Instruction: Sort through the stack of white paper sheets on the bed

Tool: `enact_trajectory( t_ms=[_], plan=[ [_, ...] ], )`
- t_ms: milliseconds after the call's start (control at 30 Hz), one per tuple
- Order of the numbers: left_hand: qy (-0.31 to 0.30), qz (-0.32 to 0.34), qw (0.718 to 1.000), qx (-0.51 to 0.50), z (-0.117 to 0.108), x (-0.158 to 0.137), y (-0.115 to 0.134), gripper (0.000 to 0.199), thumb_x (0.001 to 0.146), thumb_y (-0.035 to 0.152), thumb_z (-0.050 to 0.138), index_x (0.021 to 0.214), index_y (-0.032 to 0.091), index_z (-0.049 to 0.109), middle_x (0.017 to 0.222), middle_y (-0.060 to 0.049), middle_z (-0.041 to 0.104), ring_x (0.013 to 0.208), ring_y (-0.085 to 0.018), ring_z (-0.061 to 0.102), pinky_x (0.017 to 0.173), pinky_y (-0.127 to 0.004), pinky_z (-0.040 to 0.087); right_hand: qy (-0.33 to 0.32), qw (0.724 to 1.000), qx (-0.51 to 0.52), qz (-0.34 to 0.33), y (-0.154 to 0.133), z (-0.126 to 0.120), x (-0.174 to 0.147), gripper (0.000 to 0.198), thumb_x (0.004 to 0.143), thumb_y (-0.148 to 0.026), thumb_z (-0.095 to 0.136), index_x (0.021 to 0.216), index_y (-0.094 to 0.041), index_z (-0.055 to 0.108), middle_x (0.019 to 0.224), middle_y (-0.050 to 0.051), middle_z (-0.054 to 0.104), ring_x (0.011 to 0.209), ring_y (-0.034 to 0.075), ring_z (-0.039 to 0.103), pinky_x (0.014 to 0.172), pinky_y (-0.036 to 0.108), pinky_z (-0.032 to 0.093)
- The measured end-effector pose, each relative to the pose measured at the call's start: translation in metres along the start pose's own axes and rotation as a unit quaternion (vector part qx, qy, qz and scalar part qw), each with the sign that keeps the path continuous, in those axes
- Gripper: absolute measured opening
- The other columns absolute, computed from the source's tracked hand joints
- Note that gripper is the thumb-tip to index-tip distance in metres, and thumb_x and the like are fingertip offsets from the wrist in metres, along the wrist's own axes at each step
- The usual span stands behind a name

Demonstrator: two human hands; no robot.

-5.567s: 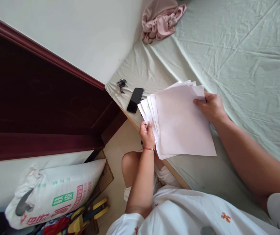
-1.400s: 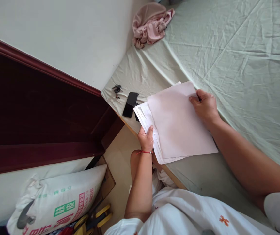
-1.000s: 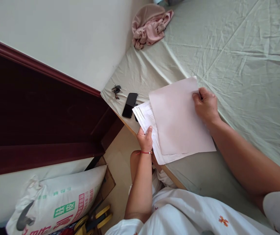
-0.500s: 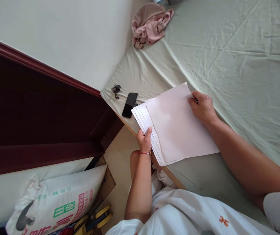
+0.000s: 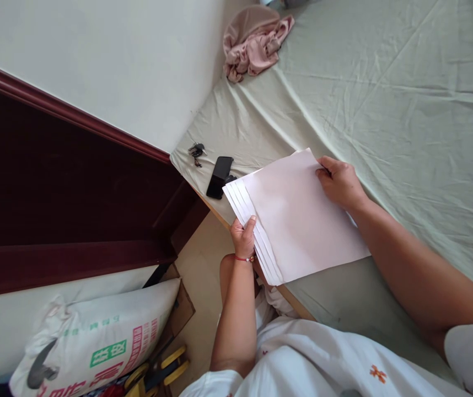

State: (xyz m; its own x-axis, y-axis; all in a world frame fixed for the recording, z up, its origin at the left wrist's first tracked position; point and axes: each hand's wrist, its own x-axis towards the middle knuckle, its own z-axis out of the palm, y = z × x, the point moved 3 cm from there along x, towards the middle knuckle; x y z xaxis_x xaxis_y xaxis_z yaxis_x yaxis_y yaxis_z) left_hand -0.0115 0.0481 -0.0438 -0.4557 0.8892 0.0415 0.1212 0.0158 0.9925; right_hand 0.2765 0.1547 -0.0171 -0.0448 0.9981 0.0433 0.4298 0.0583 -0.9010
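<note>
A stack of white paper sheets [image 5: 302, 215] lies across the near edge of the bed, its left edges fanned out in several steps. My left hand [image 5: 243, 234], with a red bracelet at the wrist, grips the fanned left edge, thumb on top. At the upper right edge, my right hand [image 5: 339, 182] pinches the paper between thumb and fingers. Most of the fingers of both hands are hidden under the sheets or behind the knuckles. Just beyond the stack's left corner lies a black phone [image 5: 219, 176], with a small dark object partly beside it.
A green-grey sheet covers the bed [image 5: 410, 105]. Keys [image 5: 197, 151] lie near its corner, and a crumpled pink cloth [image 5: 255, 44] rests by the wall. A dark red door [image 5: 75, 176] stands at left. Below it are a printed white sack [image 5: 108, 336] and a cardboard box [image 5: 181, 309].
The top sheet has shifted slightly left and down, lining up more closely with the sheets below. My right hand has moved slightly left with it; my left hand has stayed almost in place.
</note>
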Motion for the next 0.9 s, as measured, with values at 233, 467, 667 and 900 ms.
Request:
enact_trajectory(
  t_ms=[233,467,667,900],
  plan=[
    [0.007,0.001,1.000,0.024,0.0014,0.0002,0.0006,0.037,0.072,0.048,0.085,0.089,0.016,0.079,0.093,-0.007,0.080,0.088,-0.023,0.074,0.083,-0.032,0.057,0.002,1.000,0.003,-0.002,-0.0032,0.0013,-0.0027,0.029,0.083,-0.023,0.046,0.097,-0.019,0.072,0.085,0.007,0.072,0.081,0.025,0.064,0.076,0.036,0.047],
    [-0.001,0.002,1.000,0.028,0.0023,0.0005,0.0002,0.038,0.074,0.048,0.084,0.093,0.017,0.079,0.096,-0.007,0.080,0.092,-0.024,0.074,0.086,-0.033,0.057,0.016,0.999,-0.032,-0.014,-0.0004,0.0032,-0.0017,0.038,0.085,-0.023,0.044,0.107,-0.018,0.075,0.100,0.011,0.074,0.091,0.029,0.066,0.084,0.040,0.049],
    [-0.011,0.005,0.999,0.031,0.0032,0.0005,0.0011,0.041,0.077,0.054,0.083,0.094,0.017,0.078,0.093,-0.006,0.079,0.094,-0.024,0.074,0.088,-0.033,0.057,0.029,0.998,-0.050,-0.022,0.0039,0.0063,-0.0007,0.039,0.084,-0.022,0.046,0.108,-0.019,0.076,0.103,0.012,0.074,0.095,0.030,0.067,0.087,0.042,0.050],
    [-0.017,-0.013,0.999,0.034,0.0048,0.0004,-0.0024,0.042,0.073,0.049,0.088,0.098,0.017,0.078,0.097,-0.007,0.080,0.090,-0.022,0.074,0.089,-0.033,0.057,0.032,0.998,-0.049,-0.022,0.0041,0.0063,-0.0003,0.037,0.084,-0.023,0.047,0.107,-0.020,0.076,0.101,0.012,0.073,0.094,0.030,0.066,0.086,0.042,0.049]
  ],
)
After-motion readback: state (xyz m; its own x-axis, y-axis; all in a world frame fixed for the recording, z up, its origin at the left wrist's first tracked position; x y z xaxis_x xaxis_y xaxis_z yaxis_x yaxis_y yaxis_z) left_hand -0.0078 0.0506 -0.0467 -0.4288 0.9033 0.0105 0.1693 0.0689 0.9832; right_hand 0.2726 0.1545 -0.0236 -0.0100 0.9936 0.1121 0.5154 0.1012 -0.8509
